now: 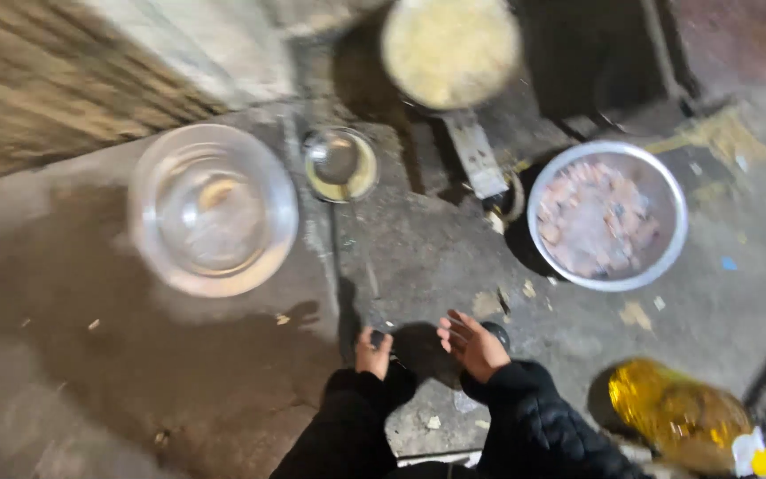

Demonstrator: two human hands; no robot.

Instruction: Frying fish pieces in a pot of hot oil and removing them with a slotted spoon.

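A: What are the hands on?
B: The left hand (372,353) is curled around a small dark thing (377,337) low on the concrete floor (90,372); blur hides what it is. The right hand (472,344) is spread, fingers apart, holding nothing, just above a dark round knob (496,333).

A: How far along?
B: Early, I'd judge. The clear bowl (213,209) holds only a pale scrap, the steel bowl (607,215) is full of pinkish meat pieces (wet-looking), and the oil bottle (680,415) lies capped.

A: Anything else?
B: A small glass dish (340,165) and a pan (450,51) of pale grainy food.
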